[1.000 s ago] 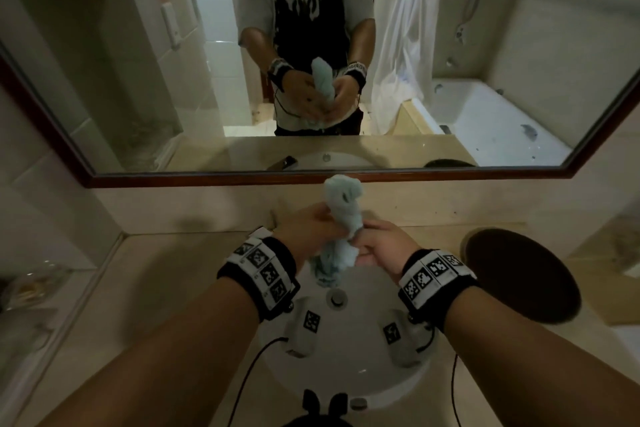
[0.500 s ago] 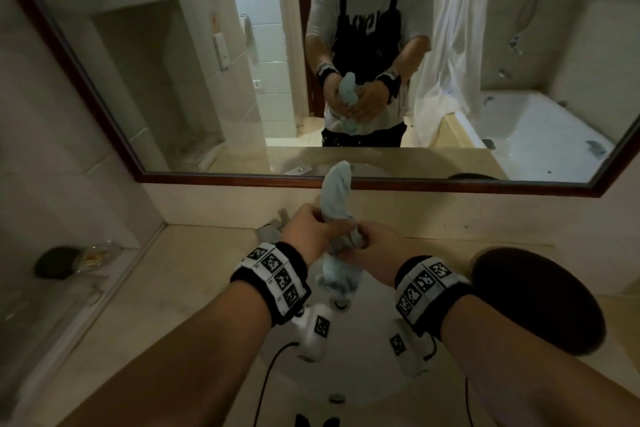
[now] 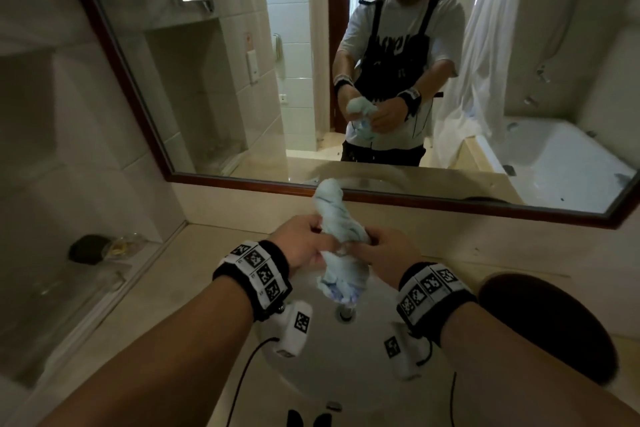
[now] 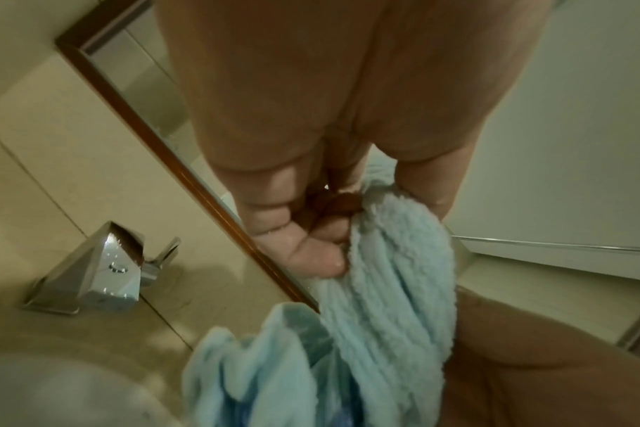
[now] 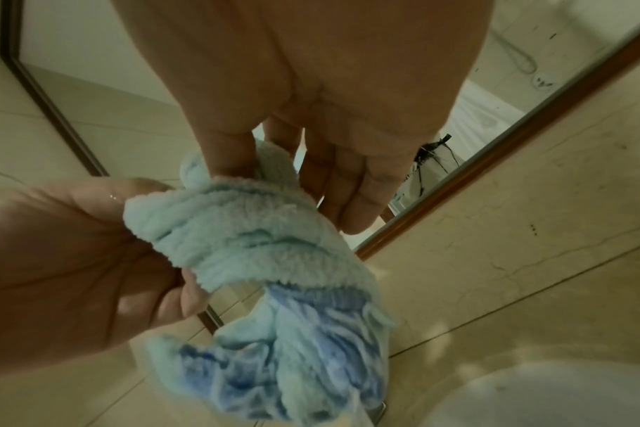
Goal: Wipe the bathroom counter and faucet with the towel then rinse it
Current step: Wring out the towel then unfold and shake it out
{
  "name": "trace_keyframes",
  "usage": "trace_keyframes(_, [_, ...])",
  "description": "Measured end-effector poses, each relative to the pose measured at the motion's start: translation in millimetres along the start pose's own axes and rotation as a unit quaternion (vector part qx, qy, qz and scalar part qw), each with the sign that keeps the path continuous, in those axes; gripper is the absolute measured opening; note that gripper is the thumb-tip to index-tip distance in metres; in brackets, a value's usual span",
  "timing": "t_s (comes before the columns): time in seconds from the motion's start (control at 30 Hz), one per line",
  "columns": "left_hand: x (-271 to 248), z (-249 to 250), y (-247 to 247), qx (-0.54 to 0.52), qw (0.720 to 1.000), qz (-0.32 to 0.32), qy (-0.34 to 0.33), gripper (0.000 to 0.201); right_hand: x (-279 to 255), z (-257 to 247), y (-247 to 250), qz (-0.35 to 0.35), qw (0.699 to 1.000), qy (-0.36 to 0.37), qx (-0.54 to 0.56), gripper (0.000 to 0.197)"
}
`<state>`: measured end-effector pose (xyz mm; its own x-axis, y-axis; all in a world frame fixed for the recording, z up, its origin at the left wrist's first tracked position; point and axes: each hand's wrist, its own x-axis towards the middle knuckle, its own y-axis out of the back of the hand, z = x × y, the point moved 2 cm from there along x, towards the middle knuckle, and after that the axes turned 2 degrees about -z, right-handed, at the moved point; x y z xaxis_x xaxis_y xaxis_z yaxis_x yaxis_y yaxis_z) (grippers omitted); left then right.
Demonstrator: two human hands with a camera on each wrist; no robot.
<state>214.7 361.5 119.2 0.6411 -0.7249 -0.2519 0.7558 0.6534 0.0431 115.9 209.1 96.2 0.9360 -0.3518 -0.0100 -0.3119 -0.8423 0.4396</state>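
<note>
Both hands hold a twisted light-blue towel (image 3: 333, 224) above the white sink basin (image 3: 332, 360). My left hand (image 3: 323, 246) grips its middle from the left, fingers curled round it (image 4: 333, 248). My right hand (image 3: 362, 248) holds it from the right, the towel between thumb and fingers (image 5: 293, 196). The towel's top end stands up in front of the mirror frame, and its blue-streaked lower end (image 5: 285, 364) hangs over the drain (image 3: 344, 314). The chrome faucet (image 4: 92, 274) stands behind the basin, left of the towel. In the head view my left hand hides it.
The beige counter (image 3: 156, 291) runs left to a wall, with a small dark object and a clear dish (image 3: 104, 248) on a lower ledge. A dark round mat (image 3: 543, 333) lies right of the basin. A wood-framed mirror (image 3: 381, 192) stands close behind.
My view has tilted up and shifted, showing more of the mirror. Both hands stay on the towel over the basin, and its top end now leans left.
</note>
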Motion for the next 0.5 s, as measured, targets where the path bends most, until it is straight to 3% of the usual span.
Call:
trace_keyframes(0.1, [2,6,14,-0.004,1.0,0.006,0.003,0.059,6,-14,-2,0.012,1.0,0.009,-0.015,0.014])
trace_keyframes(0.2, [-2,15,28,0.002,1.0,-0.012,0.002,0.046,12,-26,-4,0.027,0.999,0.012,-0.023,0.01])
trace_keyframes(0.37, [-1,16,50,0.102,0.993,-0.059,0.01,0.06,18,-27,-6,0.06,0.998,0.006,-0.021,0.007])
trace_keyframes(0.5, [4,12,67,0.092,0.995,-0.037,0.008,0.045,29,-16,-2,0.101,0.994,-0.022,0.017,0.005])
